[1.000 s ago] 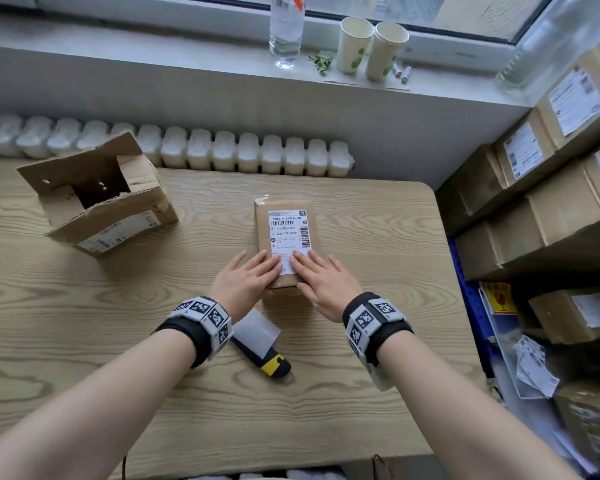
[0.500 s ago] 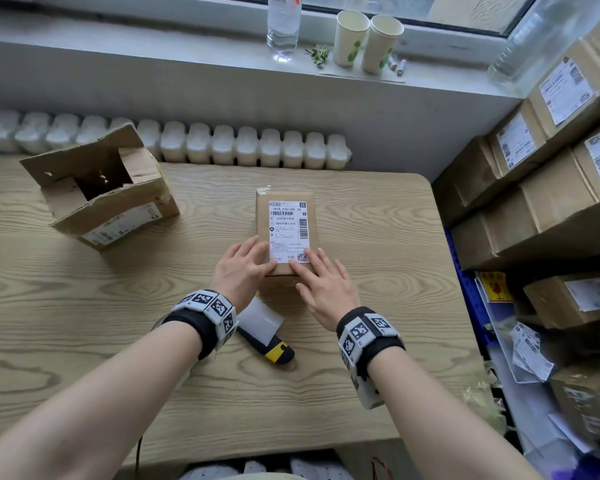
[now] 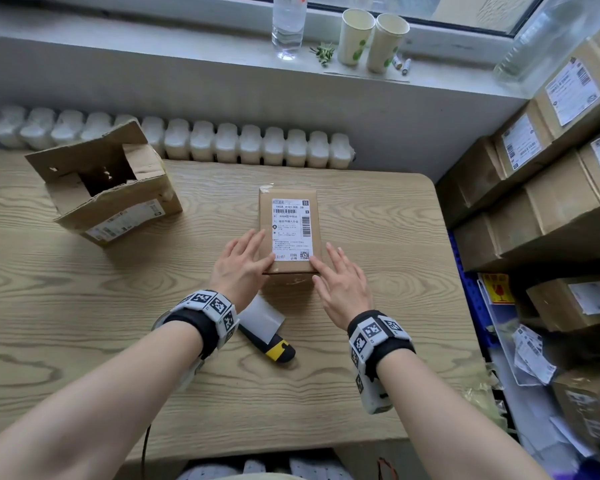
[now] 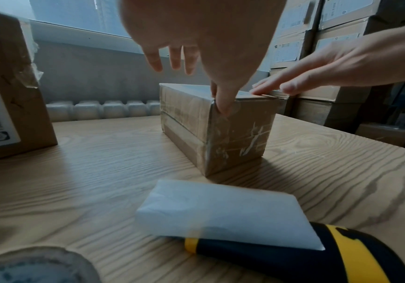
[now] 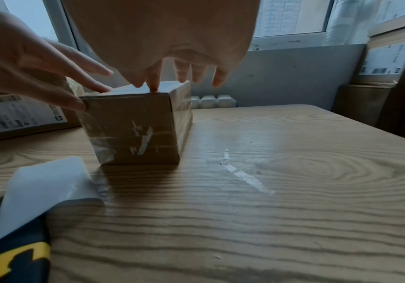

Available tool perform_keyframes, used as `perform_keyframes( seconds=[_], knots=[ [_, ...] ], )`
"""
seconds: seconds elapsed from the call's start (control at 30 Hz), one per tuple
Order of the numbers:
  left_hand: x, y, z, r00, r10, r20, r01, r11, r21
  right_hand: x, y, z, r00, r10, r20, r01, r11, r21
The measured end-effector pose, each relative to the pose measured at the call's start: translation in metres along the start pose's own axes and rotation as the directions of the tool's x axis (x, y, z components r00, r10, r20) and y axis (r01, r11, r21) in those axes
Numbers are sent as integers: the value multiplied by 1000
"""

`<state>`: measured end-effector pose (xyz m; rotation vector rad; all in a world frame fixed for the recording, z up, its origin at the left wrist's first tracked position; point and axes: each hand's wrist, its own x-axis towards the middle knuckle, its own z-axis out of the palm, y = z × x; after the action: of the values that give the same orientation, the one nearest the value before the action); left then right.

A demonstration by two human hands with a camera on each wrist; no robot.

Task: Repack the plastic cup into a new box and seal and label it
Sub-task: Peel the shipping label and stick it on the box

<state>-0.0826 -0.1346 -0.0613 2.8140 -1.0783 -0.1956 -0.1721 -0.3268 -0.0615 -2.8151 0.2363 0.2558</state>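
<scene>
A small sealed cardboard box (image 3: 266, 216) wrapped in clear tape stands mid-table, with a white shipping label (image 3: 290, 230) stuck flat on its top. My left hand (image 3: 239, 265) lies at the box's near left corner with straight fingers; in the left wrist view its thumb (image 4: 223, 103) touches that corner of the box (image 4: 235, 137). My right hand (image 3: 340, 282) is at the near right corner, fingers spread. Its index fingertip (image 5: 153, 86) presses the top edge of the box (image 5: 128, 130). The plastic cup is hidden.
An opened old box (image 3: 108, 188) lies at the table's left. A black and yellow knife (image 3: 274, 348) under a white backing sheet (image 3: 262, 318) lies near my left wrist. Stacked labelled parcels (image 3: 551, 174) fill the right side. Paper cups (image 3: 355, 36) and a bottle (image 3: 288, 26) stand on the sill.
Both hands have slid back along the label toward me and moved apart, from its near middle to the box's near corners. The box has stayed in place.
</scene>
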Motion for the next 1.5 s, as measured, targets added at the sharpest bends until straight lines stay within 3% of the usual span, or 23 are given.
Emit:
perform_keyframes(
  seconds=[0.1,0.23,0.6,0.93,1.17,1.5],
  knots=[
    [0,-4,-2,999,26,24,-26,999,28,1,2,2,1000,20,-18,-20,1000,17],
    [6,-3,-2,986,40,159,-43,999,14,13,-6,4,992,-95,88,97,995,-23],
    [70,-18,-20,927,-81,366,86,996,2,88,-3,-27,965,-119,234,135,989,-53],
    [100,-32,-24,910,-81,408,92,996,-8,139,-2,-38,932,-205,299,234,970,-64],
    [81,-15,-24,910,-15,414,19,1000,-6,121,-5,-27,935,-210,285,241,967,-79],
    [12,8,-14,914,37,405,-64,996,55,40,-1,-13,936,-222,274,253,964,-84]
  ],
)
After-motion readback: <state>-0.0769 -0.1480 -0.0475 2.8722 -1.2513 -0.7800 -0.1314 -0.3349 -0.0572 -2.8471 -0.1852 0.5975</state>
